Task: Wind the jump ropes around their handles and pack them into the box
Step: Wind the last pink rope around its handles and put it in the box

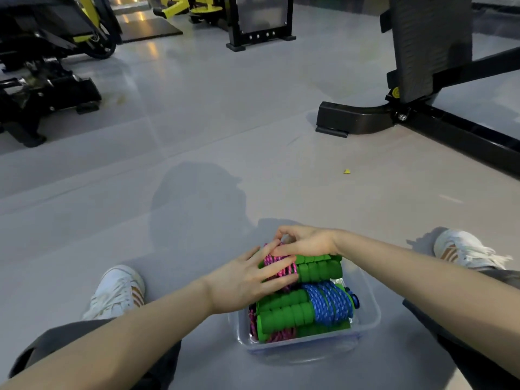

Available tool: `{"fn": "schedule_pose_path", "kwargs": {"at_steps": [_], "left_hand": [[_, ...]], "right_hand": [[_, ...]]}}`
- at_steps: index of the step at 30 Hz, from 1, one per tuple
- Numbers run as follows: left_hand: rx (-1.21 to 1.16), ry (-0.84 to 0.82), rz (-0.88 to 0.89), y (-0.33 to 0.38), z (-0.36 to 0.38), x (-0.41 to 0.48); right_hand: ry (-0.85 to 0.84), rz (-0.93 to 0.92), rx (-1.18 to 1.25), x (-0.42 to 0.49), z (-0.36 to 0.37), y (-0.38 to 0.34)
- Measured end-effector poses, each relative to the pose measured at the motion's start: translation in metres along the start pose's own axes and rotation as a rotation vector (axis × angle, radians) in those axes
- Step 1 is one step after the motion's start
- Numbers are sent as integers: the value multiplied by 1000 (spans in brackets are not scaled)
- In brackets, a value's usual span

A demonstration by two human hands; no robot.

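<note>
Down on the grey floor (197, 170), between the legs: a clear plastic box (371, 319), already holding wound jump ropes; in the near half, a blue rope bundle (330, 305) wrapped on green foam handles, with more pink cord showing at the near-left corner; at the far side, on top, the pink rope bundle (281, 267), riding above the rim rather than sunk in.

Pressed flat over the pink coils with the left hand (242, 285), fingers (264, 274) straight and spread apart; pinched at its far end by the right hand (308, 240), fingers curled together round the tip, perhaps on the loose end, too hidden to say.

Probably light, all of it; green handles (319, 270) soft, ribbed and grippy, yet likely stiff enough along the core to carry the whole bundle; braided cord limp and a little springy, prone to loosen on release.

Best taken across coils and both handles at once, clamping the turns in place; poor to lift by the cord alone. Nothing fragile by the look of it; safe to push down firmly.

Judged close to full; still to seat level beside the others, loose end tucked under a turn.
</note>
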State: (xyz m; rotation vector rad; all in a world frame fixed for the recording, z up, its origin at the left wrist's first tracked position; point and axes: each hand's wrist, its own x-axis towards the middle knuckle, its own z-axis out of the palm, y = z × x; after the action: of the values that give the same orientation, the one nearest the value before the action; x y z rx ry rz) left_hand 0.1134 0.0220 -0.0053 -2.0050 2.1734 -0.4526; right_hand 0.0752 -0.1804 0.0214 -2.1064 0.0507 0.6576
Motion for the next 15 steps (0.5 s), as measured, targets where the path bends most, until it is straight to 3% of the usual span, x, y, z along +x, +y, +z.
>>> {"fn": "schedule_pose_path", "kwargs": {"at_steps": [5,8,11,15], "left_hand": [[-45,-67,-1,6,3,2],[-83,-97,-39,10,2,1],[-75,-103,-37,7,2,1],[-77,-107,-21,7,5,3]], "right_hand": [[165,-201,-375,-15,24,9],[275,-353,-758,-32,16,19],[197,-425,-1005,-50,-5,32],[158,-437,-1032,-59,-6,53]]}}
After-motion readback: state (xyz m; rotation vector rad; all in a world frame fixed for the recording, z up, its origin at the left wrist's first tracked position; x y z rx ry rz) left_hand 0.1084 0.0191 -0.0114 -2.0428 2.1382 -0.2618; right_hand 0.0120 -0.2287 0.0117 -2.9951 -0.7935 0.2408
